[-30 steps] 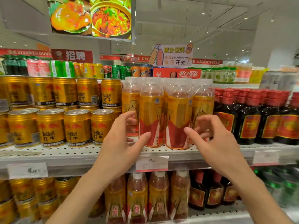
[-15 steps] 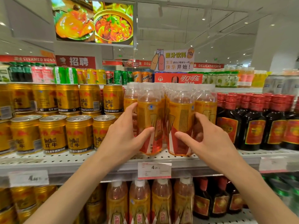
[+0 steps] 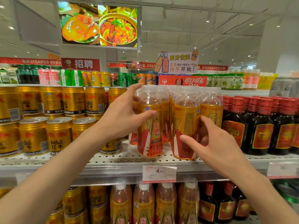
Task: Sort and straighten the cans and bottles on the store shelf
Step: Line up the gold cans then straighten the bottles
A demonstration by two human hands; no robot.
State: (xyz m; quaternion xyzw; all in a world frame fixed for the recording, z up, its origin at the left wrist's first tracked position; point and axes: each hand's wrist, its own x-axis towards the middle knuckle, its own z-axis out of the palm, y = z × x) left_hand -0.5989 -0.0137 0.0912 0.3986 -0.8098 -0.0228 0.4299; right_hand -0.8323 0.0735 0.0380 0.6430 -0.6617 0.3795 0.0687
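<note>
Nearest: the shelf (image 3: 113, 168) front lip w/ price tag (image 3: 159, 173), just below both hands. The 2 front bottles stand right at that edge, so little room fwd; any nudge should go back or sideways, not toward the lip.

Left hand (image 3: 123, 120) wraps the left front bottle (image 3: 150, 126) from its left side: thumb across the label front, fingers curled round behind, upper-mid body. Probably gripped high to twist the label face-out. Right hand (image 3: 210, 143) is on the right front bottle (image 3: 184, 126), low on the body, thumb on the front, fingers round the right side. Its label looks turned partly away, so likely being rotated too.

A thin gap between the 2 bottles; both upright. Left of them, gold cans (image 3: 58, 136) sit near, one partly hidden behind the left wrist, so tight that side. Right side: dark bottles (image 3: 262, 130) near the row, no spare room.

Behind: more rows of the same bottles, packed close, so no space to push back. Beyond, mixed cans on the top shelf, then store signs.
</note>
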